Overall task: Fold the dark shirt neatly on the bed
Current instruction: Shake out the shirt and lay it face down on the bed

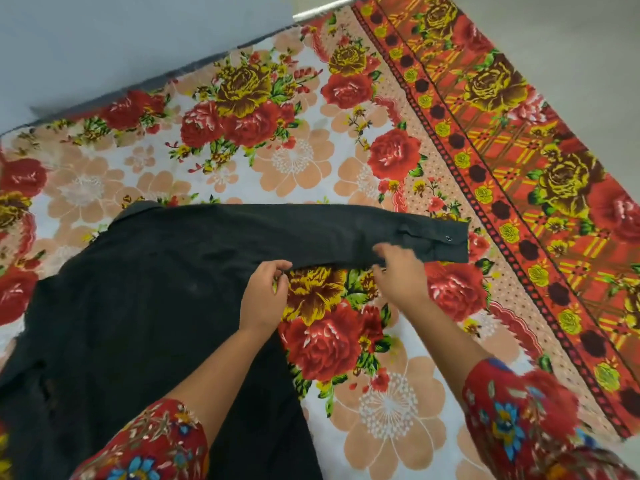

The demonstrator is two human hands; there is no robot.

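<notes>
1. Head view: the left hand (265, 292) pinches the sleeve's (346, 237) lower edge near the armpit, fingers curled closed on the cloth.
2. The right hand (401, 271) grips the same edge nearer the cuff (446, 242), fingers bent, blurred.
3. The sleeve runs rightward just beyond both hands, long axis across them; the shirt (138, 323) body lies left of the left hand on the bed (398, 410). The right hand is nearer the cuff, so it would likely carry the sleeve inward.

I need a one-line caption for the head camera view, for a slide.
Both hands, left and right, pinch the lower edge of the dark shirt sleeve stretched across the floral bedsheet.
</notes>
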